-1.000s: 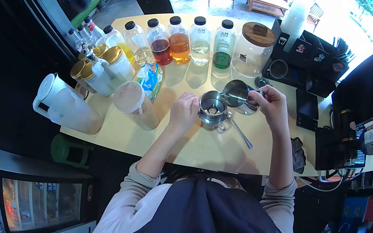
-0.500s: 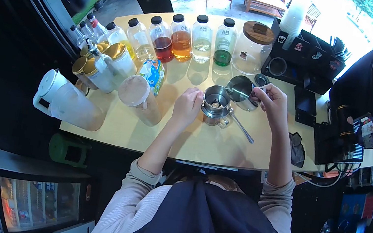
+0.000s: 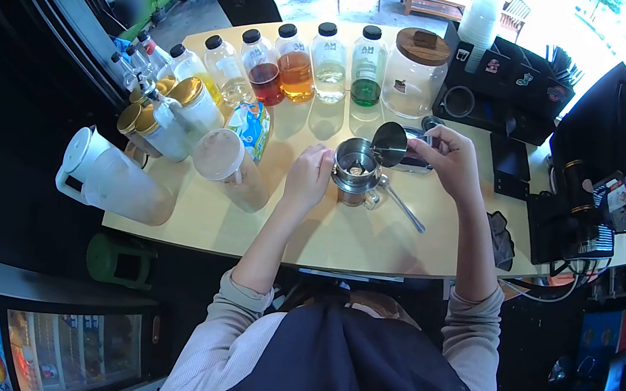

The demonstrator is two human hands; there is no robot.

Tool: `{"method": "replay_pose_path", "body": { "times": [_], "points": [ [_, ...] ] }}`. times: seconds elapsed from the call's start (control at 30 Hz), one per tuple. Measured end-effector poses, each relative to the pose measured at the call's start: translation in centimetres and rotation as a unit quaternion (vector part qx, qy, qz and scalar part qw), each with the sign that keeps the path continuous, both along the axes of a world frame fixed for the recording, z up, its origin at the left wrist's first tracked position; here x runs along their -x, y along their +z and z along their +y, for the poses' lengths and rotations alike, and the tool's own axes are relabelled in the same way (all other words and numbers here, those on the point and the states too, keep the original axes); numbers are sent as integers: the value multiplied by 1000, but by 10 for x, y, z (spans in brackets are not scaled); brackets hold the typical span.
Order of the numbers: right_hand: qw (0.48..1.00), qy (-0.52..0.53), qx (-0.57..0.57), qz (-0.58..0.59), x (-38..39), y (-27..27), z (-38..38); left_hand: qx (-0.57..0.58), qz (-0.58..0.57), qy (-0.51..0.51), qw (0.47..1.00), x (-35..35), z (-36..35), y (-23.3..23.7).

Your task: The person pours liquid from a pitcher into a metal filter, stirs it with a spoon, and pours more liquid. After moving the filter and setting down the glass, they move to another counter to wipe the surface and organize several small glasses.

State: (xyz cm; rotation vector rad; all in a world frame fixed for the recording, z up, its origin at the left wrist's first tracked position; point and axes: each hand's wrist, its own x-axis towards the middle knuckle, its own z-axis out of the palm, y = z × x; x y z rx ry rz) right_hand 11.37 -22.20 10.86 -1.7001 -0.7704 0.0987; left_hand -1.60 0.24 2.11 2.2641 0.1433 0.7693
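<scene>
My left hand (image 3: 310, 175) is closed on the left side of a metal filter cup (image 3: 357, 161), which sits on top of a small glass cup (image 3: 353, 198). My right hand (image 3: 450, 157) grips the handle of a metal pitcher (image 3: 391, 144), tilted so its spout points at the filter cup's right rim. The inside of the filter cup shows dark and shiny. A metal spoon (image 3: 405, 206) lies right of the glass cup. Behind the pitcher, partly hidden, is a dark flat item with a clear edge (image 3: 417, 166).
Behind my hands stand bottles of coloured liquid (image 3: 296, 67) and a wooden-lidded jar (image 3: 417, 76). To the left are a tall lidded container (image 3: 232, 169), a white-lidded jug (image 3: 111, 177) and gold-lidded jars (image 3: 194, 98). A dark cloth (image 3: 499, 240) lies right of my right forearm.
The pitcher is tipped further over and has moved slightly left in view. My right hand has shifted with it. The camera view has shifted slightly; my left hand stays on the filter cup.
</scene>
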Motion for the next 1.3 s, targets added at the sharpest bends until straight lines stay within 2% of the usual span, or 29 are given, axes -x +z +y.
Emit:
{"method": "replay_pose_path", "body": {
  "times": [0.17, 0.57, 1.0, 1.07, 1.1, 1.17, 1.2, 1.23, 1.3],
  "points": [
    [995, -16, 41, -89, 2, 5, 1, -1, -18, -8, 1000, -1, 0, -4],
    [991, -28, 57, -120, 5, 7, 2, 42, -4, -12, 999, -3, -1, -8],
    [994, -25, 47, -100, 5, 3, 2, 53, -16, -22, 998, -5, 1, -11],
    [1000, -5, 16, -12, 0, -2, -1, 51, -21, -23, 998, -4, 1, -10],
    [1000, -5, 15, -14, 0, -3, -2, 65, -9, -21, 998, -3, 0, -9],
    [987, -14, -50, 155, 3, -7, -8, 78, 0, -19, 997, -2, -1, -9],
    [979, -11, -97, 180, -3, -23, -12, 84, -2, -22, 996, -2, -1, -9],
    [979, -10, -98, 177, -8, -39, -16, 92, -3, -24, 996, -2, -1, -10],
    [942, -52, -208, 259, -13, -65, -24, 96, -7, -23, 995, -1, -1, -10]
  ]
}}
